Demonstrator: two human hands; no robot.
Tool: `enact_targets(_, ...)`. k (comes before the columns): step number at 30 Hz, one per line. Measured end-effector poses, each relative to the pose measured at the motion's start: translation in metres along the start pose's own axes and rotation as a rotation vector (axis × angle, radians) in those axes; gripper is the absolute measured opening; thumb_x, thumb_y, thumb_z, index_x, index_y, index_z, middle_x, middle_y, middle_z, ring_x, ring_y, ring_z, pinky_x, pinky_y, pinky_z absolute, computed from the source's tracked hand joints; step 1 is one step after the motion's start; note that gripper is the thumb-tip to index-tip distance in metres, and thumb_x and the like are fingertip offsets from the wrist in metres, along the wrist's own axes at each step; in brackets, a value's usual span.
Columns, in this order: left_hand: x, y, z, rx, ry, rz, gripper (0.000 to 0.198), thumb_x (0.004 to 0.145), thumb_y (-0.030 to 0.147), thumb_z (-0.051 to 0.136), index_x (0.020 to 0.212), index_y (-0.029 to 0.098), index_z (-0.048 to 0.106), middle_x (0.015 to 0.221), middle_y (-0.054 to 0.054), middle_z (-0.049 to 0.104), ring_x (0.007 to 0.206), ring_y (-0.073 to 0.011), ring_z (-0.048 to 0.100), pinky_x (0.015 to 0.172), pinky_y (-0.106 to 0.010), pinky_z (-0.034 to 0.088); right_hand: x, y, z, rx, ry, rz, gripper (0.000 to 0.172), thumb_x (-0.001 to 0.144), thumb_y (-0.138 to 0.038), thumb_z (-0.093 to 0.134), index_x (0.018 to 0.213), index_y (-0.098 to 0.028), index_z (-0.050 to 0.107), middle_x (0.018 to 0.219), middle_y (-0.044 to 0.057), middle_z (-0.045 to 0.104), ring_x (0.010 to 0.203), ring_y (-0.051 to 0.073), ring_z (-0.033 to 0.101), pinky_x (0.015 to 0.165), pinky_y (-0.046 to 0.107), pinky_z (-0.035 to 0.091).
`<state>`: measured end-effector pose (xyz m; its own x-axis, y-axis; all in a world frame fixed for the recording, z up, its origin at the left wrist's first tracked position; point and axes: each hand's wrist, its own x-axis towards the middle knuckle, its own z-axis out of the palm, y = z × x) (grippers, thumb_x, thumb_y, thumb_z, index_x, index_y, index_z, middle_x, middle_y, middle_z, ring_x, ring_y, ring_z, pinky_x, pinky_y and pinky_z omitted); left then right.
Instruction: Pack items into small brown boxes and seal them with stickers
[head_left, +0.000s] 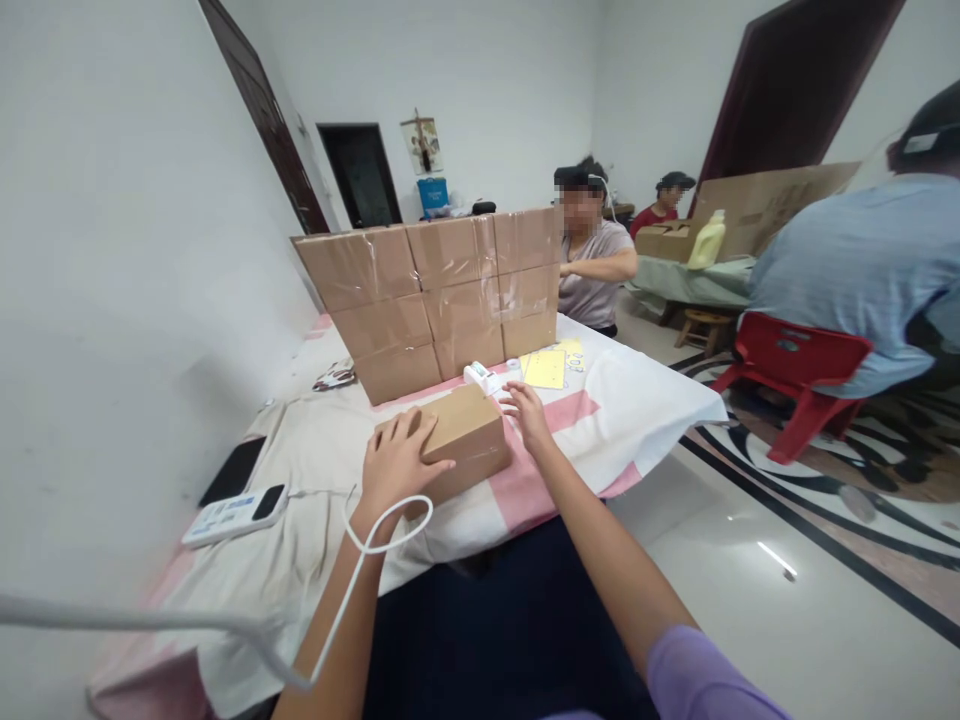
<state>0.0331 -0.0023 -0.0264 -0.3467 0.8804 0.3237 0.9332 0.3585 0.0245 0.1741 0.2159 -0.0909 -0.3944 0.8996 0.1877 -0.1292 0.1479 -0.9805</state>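
A small brown cardboard box (465, 440) lies on the cloth-covered table (637, 405) in front of me. My left hand (397, 462) rests flat on the box's near left end, fingers spread over its top. My right hand (526, 412) hovers just right of the box, fingers stretched out and empty, close to a white tape dispenser (480, 377). A white cable (375, 560) loops round my left wrist.
A wall of stacked taped cardboard boxes (442, 290) stands at the table's far side. Yellow paper sheets (546, 367) lie by it. A white power strip (232, 515) and a black phone (234, 468) lie left. Other people sit beyond; a red chair (795, 380) stands right.
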Motion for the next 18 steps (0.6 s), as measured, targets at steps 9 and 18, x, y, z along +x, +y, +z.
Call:
enact_targets(9, 0.006, -0.040, 0.003, 0.046, -0.004, -0.029, 0.071, 0.081, 0.054, 0.070, 0.146, 0.032, 0.049, 0.159, -0.006, 0.044, 0.145, -0.0299, 0.040, 0.117, -0.052, 0.031, 0.102, 0.013, -0.003, -0.326, -0.022, 0.197, 0.022, 0.085, -0.027, 0.055, 0.101, -0.016, 0.065, 0.085, 0.002, 0.065, 0.055, 0.008, 0.054, 0.048, 0.017, 0.036)
enact_targets(18, 0.001, -0.046, 0.017, 0.127, 0.182, 0.084, 0.066, 0.083, 0.048, 0.066, 0.145, 0.030, 0.051, 0.155, -0.006, 0.048, 0.138, -0.0323, 0.047, 0.111, -0.053, 0.034, 0.190, -0.005, 0.029, -0.629, -0.289, 0.487, 0.006, 0.076, -0.020, 0.069, 0.080, -0.015, 0.067, 0.059, -0.003, 0.053, 0.042, 0.007, 0.035, 0.042, 0.022, 0.022)
